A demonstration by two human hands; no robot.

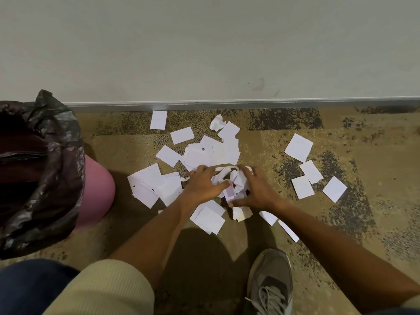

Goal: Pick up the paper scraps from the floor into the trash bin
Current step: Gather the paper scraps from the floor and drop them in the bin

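The pale grey wall (204, 42) fills the top of your view, above the mottled tan and dark carpeted floor (363, 223). At far left stands the round pink trash bin (97, 189), lined with a black plastic bag (56, 155). White rectangular paper scraps (200, 155) lie scattered on the floor to its right. Your left grip (204, 185) and right grip (256, 192) both curl round a crumpled wad of scraps (236, 178) between them, low over the pile. Your grey laced shoe (270, 280) stands nearer you.
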